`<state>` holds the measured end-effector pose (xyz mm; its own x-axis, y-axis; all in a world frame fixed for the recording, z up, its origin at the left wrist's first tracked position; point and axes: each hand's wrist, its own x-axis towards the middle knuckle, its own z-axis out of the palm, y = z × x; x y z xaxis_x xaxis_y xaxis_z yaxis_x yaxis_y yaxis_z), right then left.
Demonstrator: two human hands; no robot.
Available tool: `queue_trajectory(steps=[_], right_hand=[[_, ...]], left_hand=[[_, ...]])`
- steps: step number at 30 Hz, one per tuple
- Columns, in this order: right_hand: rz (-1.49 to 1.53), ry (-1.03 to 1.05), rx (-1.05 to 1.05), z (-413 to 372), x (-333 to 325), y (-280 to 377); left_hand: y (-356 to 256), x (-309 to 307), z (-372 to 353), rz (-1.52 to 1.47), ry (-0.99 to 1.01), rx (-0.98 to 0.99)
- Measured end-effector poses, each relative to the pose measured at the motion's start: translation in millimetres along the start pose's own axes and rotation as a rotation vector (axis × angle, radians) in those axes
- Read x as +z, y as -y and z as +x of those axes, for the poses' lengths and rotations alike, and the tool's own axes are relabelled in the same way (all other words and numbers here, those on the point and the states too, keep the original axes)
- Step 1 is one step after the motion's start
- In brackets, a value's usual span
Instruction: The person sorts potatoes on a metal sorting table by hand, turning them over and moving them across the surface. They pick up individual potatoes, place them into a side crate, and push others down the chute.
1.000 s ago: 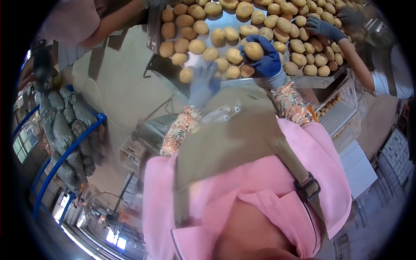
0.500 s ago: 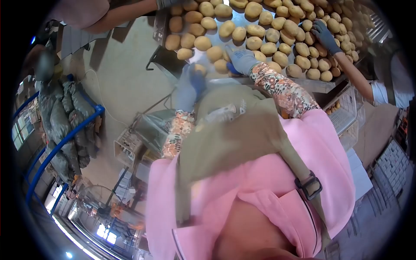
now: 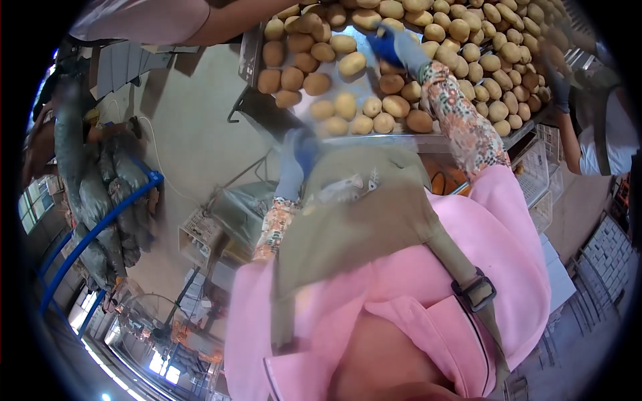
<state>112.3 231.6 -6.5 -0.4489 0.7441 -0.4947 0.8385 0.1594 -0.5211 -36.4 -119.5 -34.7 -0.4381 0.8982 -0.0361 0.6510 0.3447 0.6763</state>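
Note:
Many yellow-brown potatoes (image 3: 351,64) lie on a metal table (image 3: 428,142). My right hand (image 3: 396,48), in a grey and blue glove, reaches over the potatoes near the table's middle; its fingers are blurred, and whether it holds one cannot be made out. At the table's front left edge is my left hand (image 3: 298,159), in a similar glove, beside the olive apron (image 3: 361,220). Its fingers are smeared by motion. Close to it on the table lie several potatoes (image 3: 323,109).
A co-worker's arm (image 3: 234,20) extends in from the top left, and another co-worker's gloved hand (image 3: 560,90) is at the right. Plastic crates (image 3: 535,175) stand below the table's right side. Filled bags (image 3: 100,194) sit by a blue rail (image 3: 100,224) at the left.
My right hand has moved up and to the right, deeper over the potatoes. My left hand has dropped slightly. Potatoes near the front edge are rearranged. The right co-worker's hand has drawn back rightward.

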Motion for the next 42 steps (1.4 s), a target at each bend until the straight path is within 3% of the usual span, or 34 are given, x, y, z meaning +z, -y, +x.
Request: queue_trajectory(steps=[2,4,6,8,10,12,14,17,18,19,20,21,22,23,25,28,29,34,36,38,40,41,42], right_hand=[[-0.017,-0.411,-0.121,19,-21,-1],[-0.101,-0.419,-0.077,30,-15,1],[-0.498,-0.216,-0.086,22,14,-5],[-0.556,-0.179,-0.299,-5,35,-9],[-0.305,0.023,-0.334,-51,30,13],[-0.189,-0.039,-0.397,-93,38,22],[0.405,-0.030,-0.246,-110,48,20],[1.062,-0.032,-0.376,-133,67,-11],[1.168,-0.089,-0.445,-132,80,-28],[1.163,-0.101,-0.444,-135,77,-34],[0.540,-0.273,-0.591,-141,74,-39],[0.215,-0.337,-0.634,-148,71,-41],[-0.102,-0.424,-0.675,-155,65,-41],[-0.426,-0.485,-0.714,-163,59,-40],[-0.753,-0.543,-0.730,-171,52,-38],[-0.474,-0.567,-0.629,-174,49,-28],[-0.268,-0.536,-0.625,-176,47,-23],[0.166,-0.510,-0.603,-177,51,-24],[0.977,-0.497,-0.584,-172,65,-32],[0.973,-0.532,-0.636,-171,70,-42],[0.967,-0.558,-0.692,-171,68,-49],[0.999,-0.485,-0.692,-171,65,-53],[1.032,-0.410,-0.693,-171,62,-54]], left_hand=[[-22,-15,13,-0.011,0.099,-0.104],[-28,-18,16,-0.014,0.196,-0.214],[-23,-8,27,-0.139,0.193,-0.161],[-37,-2,42,-0.216,0.162,-0.189],[-55,1,53,0.001,0.060,-0.012],[-47,18,63,-0.022,0.028,0.050],[-45,34,77,0.170,-0.088,0.159],[-44,43,121,0.268,-0.035,0.299],[-39,48,140,0.327,-0.016,0.405],[-32,54,162,0.344,0.061,0.369],[-28,58,176,0.360,0.139,0.335],[-51,38,186,0.492,0.288,0.240],[-53,35,192,0.596,0.254,0.270],[-57,32,198,0.632,0.371,0.234],[-59,29,210,0.737,0.484,0.241],[-79,26,212,0.715,0.587,0.137],[-85,22,207,0.677,0.551,0.156],[-50,40,182,0.676,0.421,0.127],[-41,37,162,0.562,0.215,0.243],[-48,31,141,0.615,0.266,0.164],[-35,35,122,0.412,0.141,0.302],[-32,40,117,0.454,0.355,0.184],[-25,46,108,0.456,0.356,0.182]])
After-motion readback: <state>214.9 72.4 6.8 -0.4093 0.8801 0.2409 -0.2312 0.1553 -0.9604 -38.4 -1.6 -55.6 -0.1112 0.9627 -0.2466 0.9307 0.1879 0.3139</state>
